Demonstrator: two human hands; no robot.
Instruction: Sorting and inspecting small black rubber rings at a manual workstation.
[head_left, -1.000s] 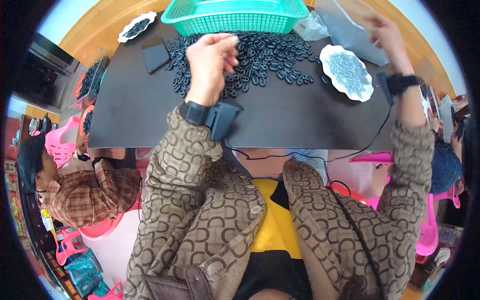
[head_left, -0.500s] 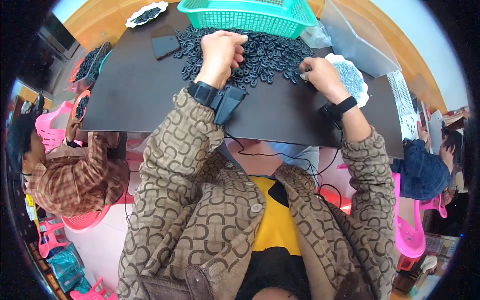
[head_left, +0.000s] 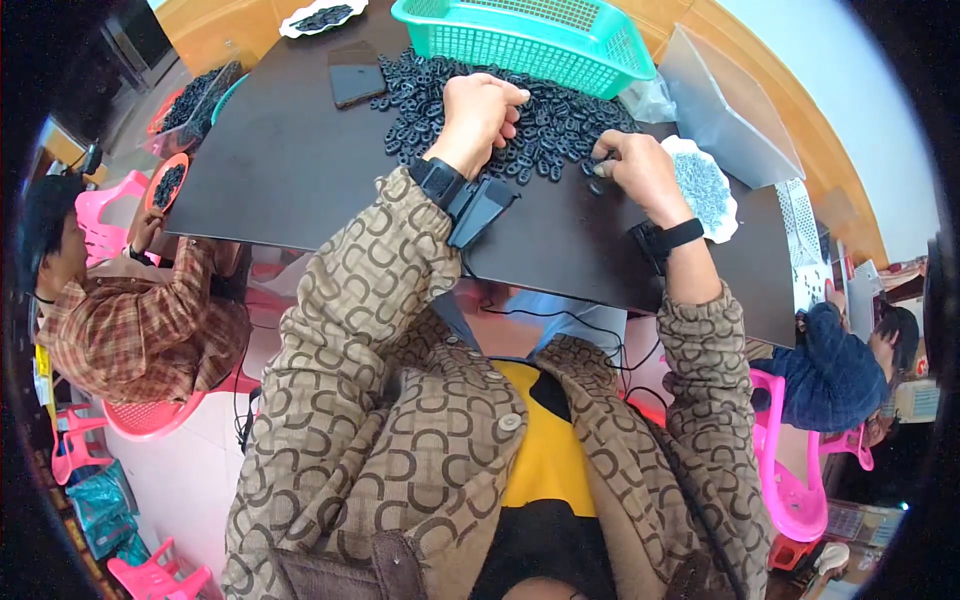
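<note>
A dark surface [head_left: 300, 170] in a crowded workroom; one green basket [head_left: 530, 40], one white dish [head_left: 705, 190]; left hand [head_left: 480, 110] fisted on black rings [head_left: 560, 120]; right hand [head_left: 635, 170] pinching one.

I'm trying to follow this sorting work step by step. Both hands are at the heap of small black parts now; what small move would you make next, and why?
Probably close the right hand fingertips on one black piece at the near edge of the pile of black parts. That hand sits there, beside the white dish of small grey bits, while the left hand rests fisted on the pile.
</note>
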